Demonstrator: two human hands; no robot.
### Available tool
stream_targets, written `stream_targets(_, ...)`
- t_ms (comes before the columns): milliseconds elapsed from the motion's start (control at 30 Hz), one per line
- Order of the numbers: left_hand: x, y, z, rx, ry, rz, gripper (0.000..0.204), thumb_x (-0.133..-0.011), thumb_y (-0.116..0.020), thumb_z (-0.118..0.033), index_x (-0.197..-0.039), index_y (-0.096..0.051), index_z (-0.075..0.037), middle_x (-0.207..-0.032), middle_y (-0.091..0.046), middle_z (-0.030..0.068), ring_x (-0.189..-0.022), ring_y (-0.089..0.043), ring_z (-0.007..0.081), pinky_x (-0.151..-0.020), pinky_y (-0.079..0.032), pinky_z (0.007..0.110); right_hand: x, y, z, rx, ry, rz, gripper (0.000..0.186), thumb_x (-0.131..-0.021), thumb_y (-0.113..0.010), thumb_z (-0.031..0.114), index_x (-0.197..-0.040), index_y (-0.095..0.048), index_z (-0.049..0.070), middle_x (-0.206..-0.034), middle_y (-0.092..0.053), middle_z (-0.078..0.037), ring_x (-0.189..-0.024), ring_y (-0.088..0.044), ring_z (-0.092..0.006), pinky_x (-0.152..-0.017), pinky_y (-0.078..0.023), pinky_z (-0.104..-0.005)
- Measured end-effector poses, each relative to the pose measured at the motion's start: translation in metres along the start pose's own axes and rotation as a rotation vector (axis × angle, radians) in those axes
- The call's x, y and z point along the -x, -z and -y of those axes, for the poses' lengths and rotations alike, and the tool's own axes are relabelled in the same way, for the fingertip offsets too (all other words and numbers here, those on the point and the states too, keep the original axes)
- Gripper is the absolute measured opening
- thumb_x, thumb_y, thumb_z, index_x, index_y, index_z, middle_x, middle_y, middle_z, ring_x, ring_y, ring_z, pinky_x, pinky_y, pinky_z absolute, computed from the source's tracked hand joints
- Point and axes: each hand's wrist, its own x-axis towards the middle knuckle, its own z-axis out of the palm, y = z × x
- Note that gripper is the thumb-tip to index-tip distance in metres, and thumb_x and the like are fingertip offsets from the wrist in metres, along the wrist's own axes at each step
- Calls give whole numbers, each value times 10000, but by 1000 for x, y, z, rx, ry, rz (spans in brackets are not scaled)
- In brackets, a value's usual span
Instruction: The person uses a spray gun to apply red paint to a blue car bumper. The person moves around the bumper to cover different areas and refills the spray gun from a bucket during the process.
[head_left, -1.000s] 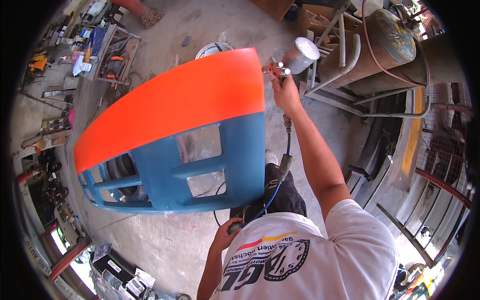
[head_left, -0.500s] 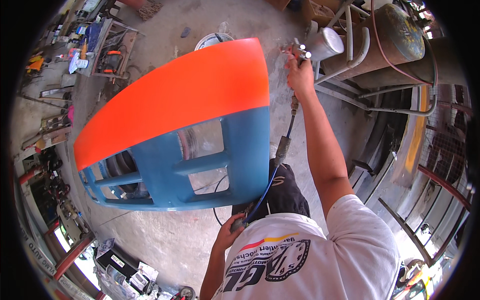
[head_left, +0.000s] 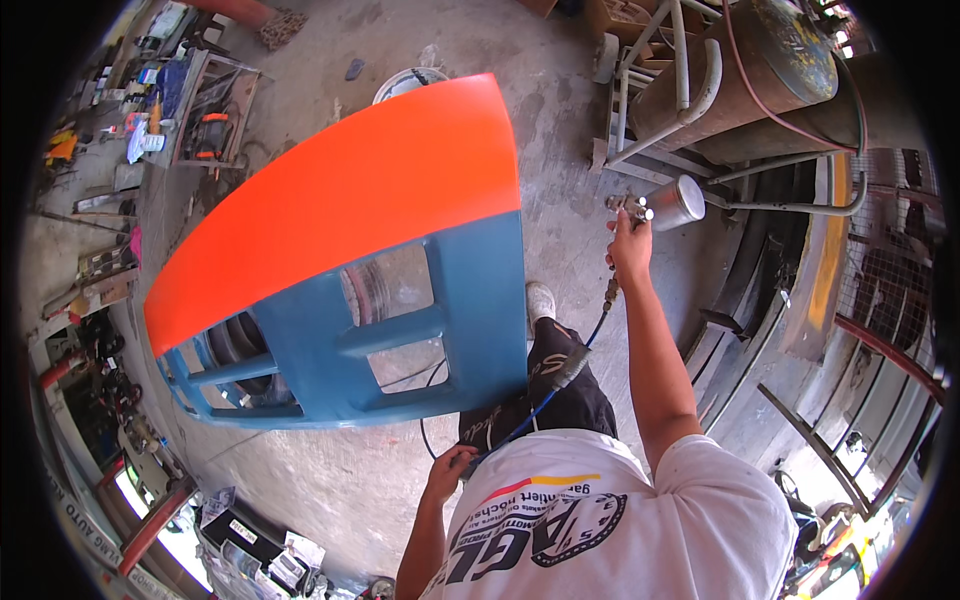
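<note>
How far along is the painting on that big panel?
The upper part of the panel is already orange; the lower part with the window openings is blue. The right hand holds the spray gun off to the panel's right side, and the left hand holds the hose.

Metal-cupped spray gun (head_left: 655, 207) raised beside orange-and-blue panel (head_left: 360, 250).

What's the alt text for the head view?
The right hand holds a metal-cup spray gun out beside a large vehicle panel, orange on top and blue below. The left hand grips the blue air hose near the waist, above a concrete floor.
</note>
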Motion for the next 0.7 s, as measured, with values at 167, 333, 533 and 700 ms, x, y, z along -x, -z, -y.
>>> stream_targets(167, -2, 1, 32, -53, -42, -64, 312, -1022, -591, -296, -1155, -675, -25, -1037, -714, 49, -972, -627, 128, -901, -478, 286, 13, 13, -21, 38, 10, -60, 313, -1015, -554, 285, -1176, -488, 26, -917, -672, -112, -471, -553, -177, -376, -451, -339)
stream_targets(333, 0, 3, 48, -83, -127, -46, 308, -1008, -621, -269, -1188, -660, -23, -1061, -721, 68, -1006, -640, 149, -920, -481, 292, 20, 31, -53, 159, -19, -112, 364, -990, -580, 332, -1218, -485, 64, -898, -679, -130, -568, -657, -271, -441, -522, -391)
stream_targets(533, 31, 10, 109, 8, -287, -144, 368, -993, -648, -283, -1259, -632, -29, -1098, -714, 78, -1018, -645, 156, -921, -486, 297, 76, 55, -101, 166, 6, -229, 303, -990, -581, 318, -1192, -477, 118, -800, -626, -66, -489, -564, -195, -373, -463, -357)
stream_targets(700, 65, 23, 226, 63, -310, -215, 400, -977, -669, -328, -1287, -635, -77, -1088, -714, 78, -1000, -669, 151, -878, -520, 294, 159, 53, -116, -7, 141, -188, 285, -995, -570, 331, -1144, -469, 109, -691, -546, -67, -457, -519, -199, -387, -438, -367)
